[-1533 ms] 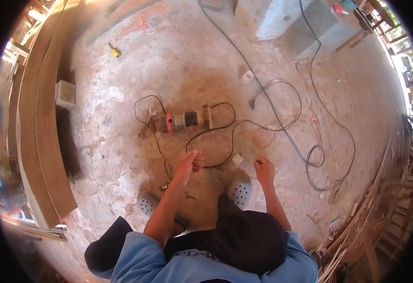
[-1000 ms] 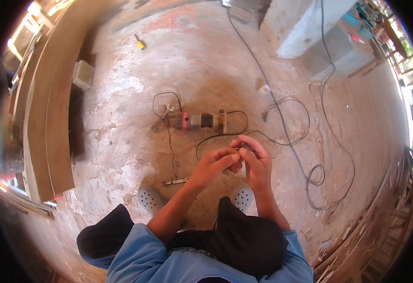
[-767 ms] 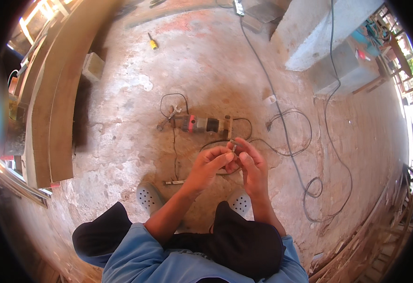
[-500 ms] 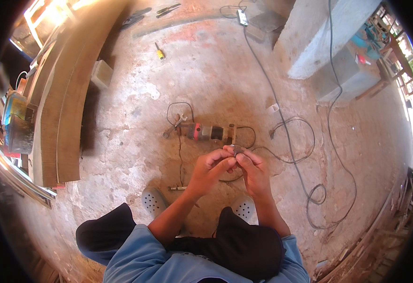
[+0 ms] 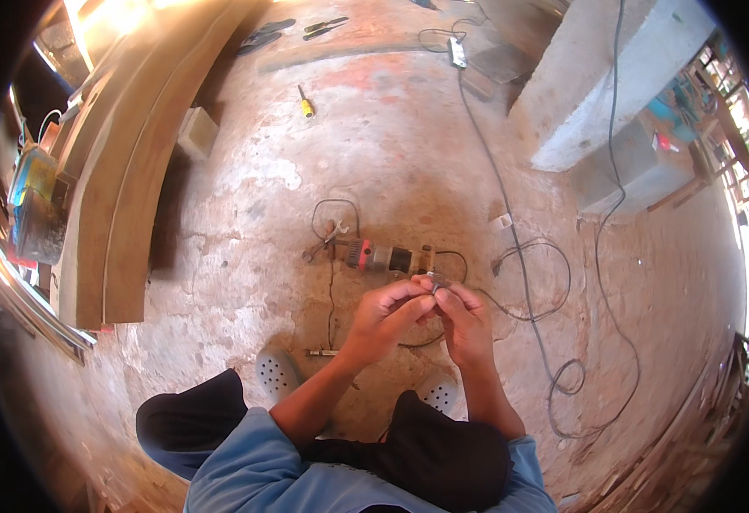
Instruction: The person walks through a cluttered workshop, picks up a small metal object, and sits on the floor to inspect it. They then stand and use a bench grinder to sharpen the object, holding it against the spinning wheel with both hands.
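My left hand [image 5: 387, 318] and my right hand [image 5: 466, 329] meet in the middle, fingertips pinched round a small metal piece [image 5: 434, 284], partly hidden by the fingers. Just beyond them, a power tool [image 5: 378, 255] with a red band and a dark cord lies on the concrete floor. Two wrenches [image 5: 314, 250] lie at the tool's left end, and a thin metal bar [image 5: 323, 352] lies nearer me, left of my hands.
Long wooden boards [image 5: 126, 214] run along the left beside a pale block [image 5: 196, 132]. A yellow-handled screwdriver [image 5: 306, 106] lies farther off, near a power strip [image 5: 457, 51]. Cables [image 5: 572, 376] loop across the right. A concrete pillar [image 5: 588, 77] stands back right.
My hands, apart at first, have come together on the small piece. The view has tilted up, bringing more far floor into sight and shifting the floor items lower in the picture.
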Demonstrator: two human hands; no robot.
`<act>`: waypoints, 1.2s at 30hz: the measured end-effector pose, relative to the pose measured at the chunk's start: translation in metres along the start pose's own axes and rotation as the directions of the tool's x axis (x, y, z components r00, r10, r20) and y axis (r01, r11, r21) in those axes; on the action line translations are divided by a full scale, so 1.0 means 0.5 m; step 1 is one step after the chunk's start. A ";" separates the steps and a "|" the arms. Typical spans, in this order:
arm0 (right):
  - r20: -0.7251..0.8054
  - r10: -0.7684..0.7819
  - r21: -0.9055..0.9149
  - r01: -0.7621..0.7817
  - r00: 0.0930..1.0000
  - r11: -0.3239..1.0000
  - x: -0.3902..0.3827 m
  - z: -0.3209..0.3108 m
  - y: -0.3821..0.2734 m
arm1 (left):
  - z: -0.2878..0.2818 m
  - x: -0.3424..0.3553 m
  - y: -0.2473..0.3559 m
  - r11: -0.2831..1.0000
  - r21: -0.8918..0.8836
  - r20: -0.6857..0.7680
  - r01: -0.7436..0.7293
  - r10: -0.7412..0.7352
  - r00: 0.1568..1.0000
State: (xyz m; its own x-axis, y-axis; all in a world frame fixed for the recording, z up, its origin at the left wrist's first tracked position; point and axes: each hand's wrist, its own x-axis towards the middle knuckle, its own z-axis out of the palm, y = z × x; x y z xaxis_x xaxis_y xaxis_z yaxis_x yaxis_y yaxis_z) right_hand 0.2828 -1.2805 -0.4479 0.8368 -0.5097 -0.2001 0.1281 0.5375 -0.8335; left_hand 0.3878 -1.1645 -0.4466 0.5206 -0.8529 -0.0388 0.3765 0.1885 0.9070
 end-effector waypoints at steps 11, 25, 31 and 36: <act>-0.018 0.082 0.150 -0.078 0.997 0.986 0.019 0.039 -0.013 | -0.015 -0.003 0.000 0.963 -0.216 0.023 0.158 -0.157 0.987; 0.037 0.076 0.084 -0.079 0.996 0.993 0.039 0.080 -0.046 | -0.027 0.000 0.027 0.970 -0.220 0.033 0.105 -0.100 0.994; 0.109 0.142 -0.166 -0.122 0.984 0.978 0.079 0.214 -0.205 | -0.015 0.020 0.196 0.953 -0.301 0.013 -0.013 0.018 1.000; 0.133 0.288 -0.140 -0.269 0.948 0.953 0.058 0.425 -0.359 | 0.017 -0.042 0.443 0.942 -0.335 -0.127 -0.036 -0.007 0.992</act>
State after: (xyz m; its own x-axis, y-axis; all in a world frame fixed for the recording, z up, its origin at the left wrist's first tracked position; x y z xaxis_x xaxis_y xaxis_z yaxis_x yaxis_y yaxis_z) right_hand 0.3971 -1.2490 -0.1948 0.9015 -0.2391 -0.3608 -0.1777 0.5557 -0.8122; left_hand 0.4536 -1.1090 -0.2412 0.6111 -0.7855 -0.0978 0.5922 0.3717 0.7149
